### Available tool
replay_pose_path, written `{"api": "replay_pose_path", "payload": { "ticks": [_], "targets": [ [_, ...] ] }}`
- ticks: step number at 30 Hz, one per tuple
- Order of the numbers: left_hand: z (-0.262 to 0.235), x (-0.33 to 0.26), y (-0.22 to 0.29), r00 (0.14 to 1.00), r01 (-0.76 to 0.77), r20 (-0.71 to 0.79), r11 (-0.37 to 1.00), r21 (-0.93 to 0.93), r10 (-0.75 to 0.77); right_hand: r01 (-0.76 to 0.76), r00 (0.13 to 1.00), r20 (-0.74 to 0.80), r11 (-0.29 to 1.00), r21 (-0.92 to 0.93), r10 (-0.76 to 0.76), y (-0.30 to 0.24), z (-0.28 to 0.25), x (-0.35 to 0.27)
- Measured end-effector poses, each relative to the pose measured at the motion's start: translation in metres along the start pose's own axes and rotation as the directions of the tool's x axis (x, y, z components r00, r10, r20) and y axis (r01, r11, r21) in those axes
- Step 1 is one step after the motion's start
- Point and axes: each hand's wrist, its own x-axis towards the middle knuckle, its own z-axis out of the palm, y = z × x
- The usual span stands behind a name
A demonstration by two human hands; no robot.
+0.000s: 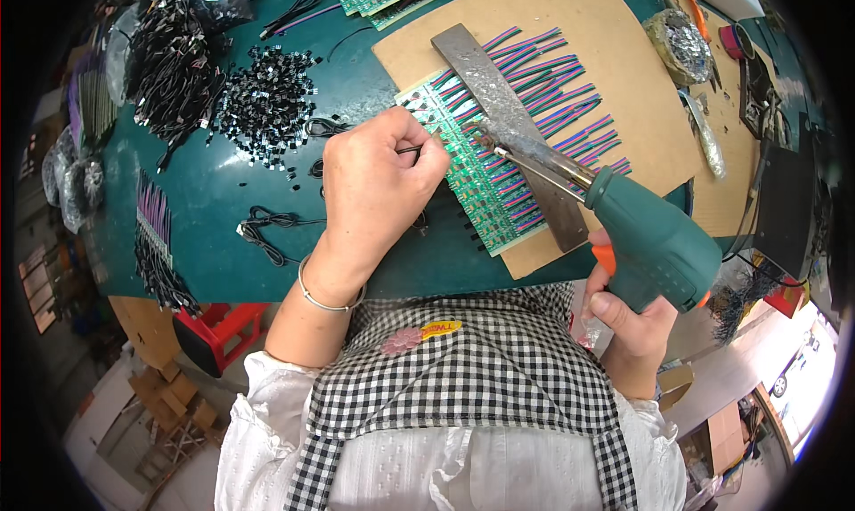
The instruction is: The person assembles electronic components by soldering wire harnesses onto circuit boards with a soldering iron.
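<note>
At frame centre, her left hand [378,186] pinches a thin black wire [408,150] against the green circuit strip [472,168]; right hand [632,324] grips a green soldering gun [655,244] at lower right.

1. Soldering gun [655,244] — dark green pistol body, orange trigger; its metal barrel slants up-left, tip over the boards.
2. Green circuit-board strips [476,168] — a flat row on brown cardboard, with pink, blue and green wire ends fanned to the right, under a grey metal bar.
3. Thin black wire [408,150] — pinched at the strips' left edge.
</note>
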Motion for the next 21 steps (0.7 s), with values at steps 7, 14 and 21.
{"api": "replay_pose_path", "payload": {
  "ticks": [7,14,21],
  "targets": [
    [-0.007,0.001,0.004,0.994,0.043,0.103,0.999,-0.014,-0.041,-0.017,1.0,-0.005,0.999,-0.032,0.017,-0.002,-0.004,-0.004],
    [-0.014,0.009,0.0,0.962,0.087,0.263,0.995,-0.043,-0.073,-0.074,0.997,0.014,0.987,-0.142,0.077,-0.004,-0.007,-0.007],
    [-0.014,0.014,0.005,0.96,0.04,0.275,0.999,0.013,-0.042,-0.115,0.993,-0.005,0.977,-0.181,0.116,-0.005,-0.003,-0.004]
  ]
}}
